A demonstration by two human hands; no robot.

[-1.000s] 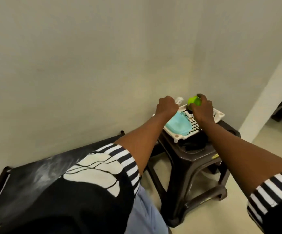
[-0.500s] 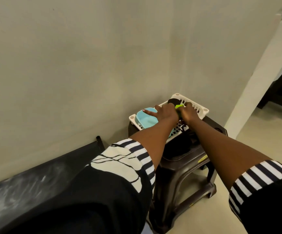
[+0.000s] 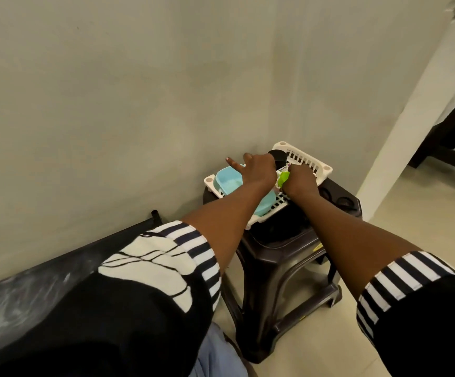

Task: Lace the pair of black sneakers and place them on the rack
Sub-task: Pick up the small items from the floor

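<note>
No sneakers or laces are in view. Both of my hands are over a white slotted basket [image 3: 301, 156] on a dark plastic stool [image 3: 289, 248] by the wall. My right hand [image 3: 299, 180] grips the lime-green cap [image 3: 283, 178] of a small labelled bottle [image 3: 284, 168]. My left hand [image 3: 257, 170] holds the bottle from the other side, with two of its fingers sticking out straight over a light blue tub [image 3: 227, 182] in the basket. A low black dusty rack [image 3: 44, 278] runs along the wall at the lower left.
A black round lid [image 3: 277, 155] lies in the basket behind my hands. The plain wall stands close behind the stool. A white pillar [image 3: 411, 110] and dark furniture legs [image 3: 449, 137] are at the right, with pale tiled floor [image 3: 400, 221] between.
My view has shifted right and closer. Both hands came down from above the basket into it with the green-capped bottle, and my left hand moved over the blue tub toward the bottle.
</note>
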